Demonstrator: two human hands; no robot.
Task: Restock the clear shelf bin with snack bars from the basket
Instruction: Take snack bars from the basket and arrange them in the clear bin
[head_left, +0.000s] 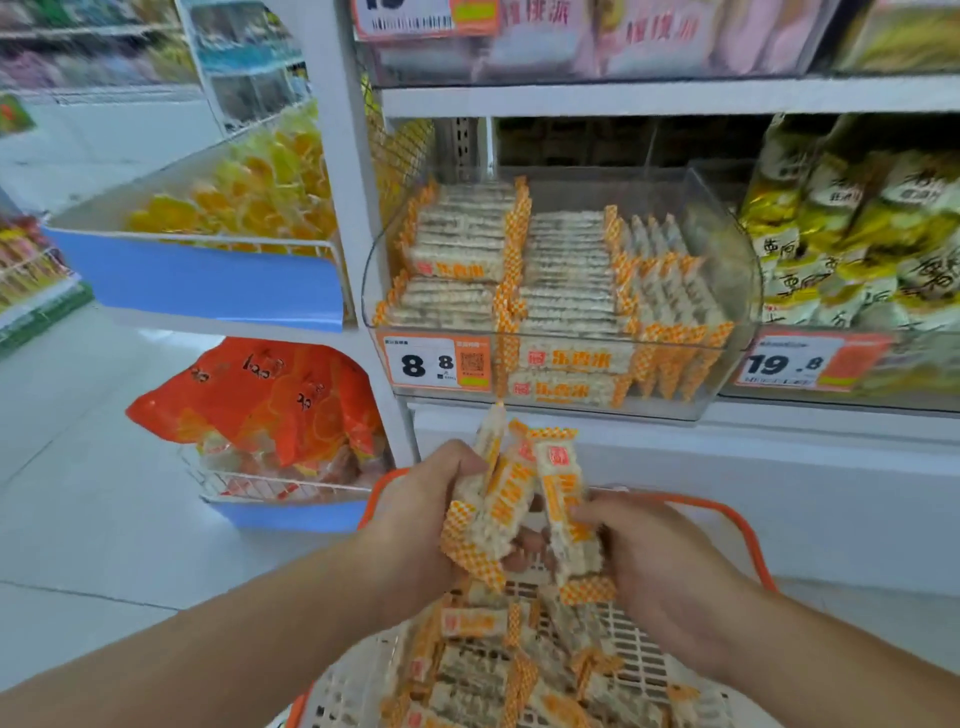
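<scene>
A bunch of snack bars (524, 504) in white wrappers with orange checkered ends is held between both hands above the basket. My left hand (426, 514) grips the left side of the bunch. My right hand (654, 566) grips the right side. Below them the white mesh basket (644, 665) with orange handles holds several more loose bars (478, 675). Straight ahead on the shelf stands the clear shelf bin (727, 249), partly filled with stacked rows of the same bars; its back right part holds fewer.
Price tags reading 8.8 (436, 364) and 19.8 (800, 364) hang on the shelf edge. Yellow-green snack bags (852, 223) fill the neighbouring bin on the right. To the left are a blue bin of yellow sweets (234, 208) and orange bags (270, 405) over white floor.
</scene>
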